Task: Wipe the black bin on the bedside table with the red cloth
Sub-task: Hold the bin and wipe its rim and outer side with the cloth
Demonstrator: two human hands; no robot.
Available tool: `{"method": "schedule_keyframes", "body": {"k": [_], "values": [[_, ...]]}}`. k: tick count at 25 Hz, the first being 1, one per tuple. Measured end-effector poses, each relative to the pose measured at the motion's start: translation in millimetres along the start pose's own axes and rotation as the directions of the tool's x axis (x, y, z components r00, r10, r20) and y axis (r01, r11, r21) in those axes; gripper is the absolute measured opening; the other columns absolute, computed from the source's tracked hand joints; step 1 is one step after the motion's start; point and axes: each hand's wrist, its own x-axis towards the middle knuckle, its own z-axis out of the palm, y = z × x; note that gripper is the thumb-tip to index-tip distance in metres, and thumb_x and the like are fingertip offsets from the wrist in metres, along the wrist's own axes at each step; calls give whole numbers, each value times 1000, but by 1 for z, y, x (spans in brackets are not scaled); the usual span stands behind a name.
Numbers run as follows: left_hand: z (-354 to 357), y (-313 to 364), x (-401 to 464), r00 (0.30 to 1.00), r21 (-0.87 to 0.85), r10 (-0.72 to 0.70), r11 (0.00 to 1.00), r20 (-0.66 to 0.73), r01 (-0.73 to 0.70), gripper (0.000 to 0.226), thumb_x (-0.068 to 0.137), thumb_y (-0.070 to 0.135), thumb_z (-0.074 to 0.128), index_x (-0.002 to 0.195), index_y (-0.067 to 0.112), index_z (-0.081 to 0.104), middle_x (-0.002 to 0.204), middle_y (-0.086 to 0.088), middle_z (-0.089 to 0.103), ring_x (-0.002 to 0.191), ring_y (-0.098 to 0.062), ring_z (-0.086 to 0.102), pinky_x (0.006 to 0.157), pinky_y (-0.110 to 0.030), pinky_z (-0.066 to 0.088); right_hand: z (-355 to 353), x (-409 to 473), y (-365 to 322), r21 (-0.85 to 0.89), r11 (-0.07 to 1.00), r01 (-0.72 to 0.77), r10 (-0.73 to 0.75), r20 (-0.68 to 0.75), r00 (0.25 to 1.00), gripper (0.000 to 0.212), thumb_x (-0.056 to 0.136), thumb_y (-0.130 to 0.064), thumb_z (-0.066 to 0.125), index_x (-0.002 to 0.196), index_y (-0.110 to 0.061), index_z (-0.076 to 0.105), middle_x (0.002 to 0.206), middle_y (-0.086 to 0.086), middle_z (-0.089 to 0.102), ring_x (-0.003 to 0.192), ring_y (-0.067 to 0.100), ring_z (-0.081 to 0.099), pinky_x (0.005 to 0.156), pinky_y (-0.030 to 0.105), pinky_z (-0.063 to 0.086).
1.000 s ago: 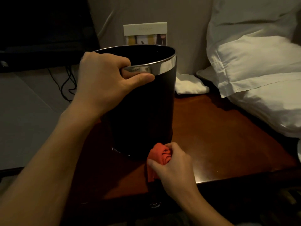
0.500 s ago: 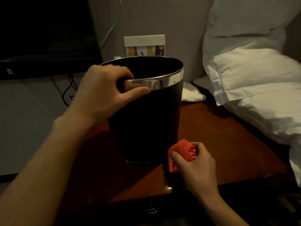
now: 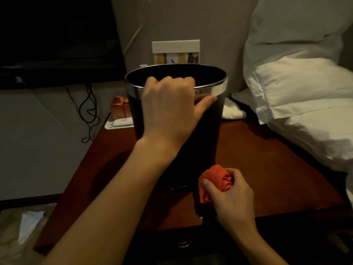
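Observation:
The black bin [image 3: 207, 134], with a shiny metal band round its rim, stands upright on the brown bedside table [image 3: 267, 169]. My left hand [image 3: 170, 111] grips the near rim, fingers curled inside and thumb along the band. My right hand [image 3: 229, 196] holds the bunched red cloth [image 3: 216, 178] against the bin's lower right side, close to the tabletop. Part of the cloth hangs down below my thumb.
White pillows [image 3: 298, 88] crowd the right side. A small white cloth [image 3: 231, 111] lies behind the bin. A white tray [image 3: 118, 124] with orange packets [image 3: 119, 107] sits at the table's back left, a card stand [image 3: 175, 51] behind. Cables [image 3: 87, 111] hang at left.
The view has shifted, so the bin and hands sit further right and lower in frame. My left hand has slid round to the near rim. The cloth stays low at the bin's base.

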Motion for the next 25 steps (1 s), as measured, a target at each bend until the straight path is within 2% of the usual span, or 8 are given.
{"method": "schedule_keyframes", "body": {"k": [1, 3, 6, 9, 13, 18, 22, 25], "values": [[0, -4, 0, 999, -22, 33, 999, -6, -34, 41, 88, 60, 55, 82, 20, 62, 76, 0, 64, 73, -20, 58, 75, -36, 37, 0, 1, 1, -1, 1000, -3, 3, -11, 1000, 40, 76, -38, 85, 103, -28, 57, 92, -14, 62, 79, 0, 61, 61, 14, 46], [-9, -33, -2, 994, -183, 88, 980, 61, -75, 43, 85, 62, 56, 84, 19, 64, 79, 0, 66, 73, -17, 60, 74, -35, 44, -3, 4, 2, 2, 1000, -7, 7, -17, 1000, 41, 78, -36, 85, 106, -27, 56, 92, -15, 61, 80, 1, 61, 62, 15, 45], [-22, -68, -1, 981, -321, 103, 946, 165, -46, 50, 78, 70, 55, 78, 20, 62, 75, 4, 64, 67, -11, 59, 63, -32, 47, -3, 9, 4, 2, 1000, -6, 6, -31, 1000, 42, 78, -36, 84, 107, -29, 54, 94, -15, 60, 82, 2, 61, 62, 16, 46], [-16, -50, 0, 985, -240, 67, 970, 157, -28, 45, 79, 70, 54, 71, 25, 52, 70, 8, 57, 64, -10, 53, 69, -33, 43, -2, 14, 4, -12, 1000, -4, 4, -43, 999, 42, 79, -37, 83, 107, -29, 53, 94, -16, 59, 81, 0, 59, 61, 15, 45], [-4, -21, -1, 997, -138, 41, 990, 69, -31, 45, 83, 69, 54, 74, 25, 53, 69, 6, 54, 67, -14, 52, 77, -37, 42, -5, 19, 5, -40, 999, -36, 33, -65, 997, 44, 81, -37, 81, 109, -29, 49, 94, -16, 55, 79, 1, 57, 61, 14, 43], [1, -5, 0, 999, -82, 18, 997, 29, -15, 47, 85, 68, 55, 71, 24, 46, 66, 7, 47, 64, -12, 44, 75, -32, 29, 19, -1, 6, -127, 992, -8, -11, -147, 989, 43, 79, -29, 83, 110, -20, 54, 99, -3, 57, 89, 19, 59, 74, 31, 45], [1, -8, 2, 1000, -90, 2, 996, 24, 1, 48, 84, 67, 56, 68, 23, 45, 63, 5, 47, 61, -14, 45, 70, -32, 30, 42, -24, 2, -126, 990, 69, -65, 30, 997, 39, 74, -31, 84, 102, -30, 57, 95, -12, 58, 87, 8, 57, 73, 22, 43], [3, -11, 2, 1000, -89, 18, 996, 18, -16, 47, 84, 66, 57, 68, 23, 47, 61, 5, 48, 59, -14, 46, 68, -32, 30, 32, -15, 4, -91, 990, 105, -101, 44, 994, 37, 72, -27, 85, 97, -34, 58, 91, -13, 60, 82, -1, 57, 68, 12, 43]]}}
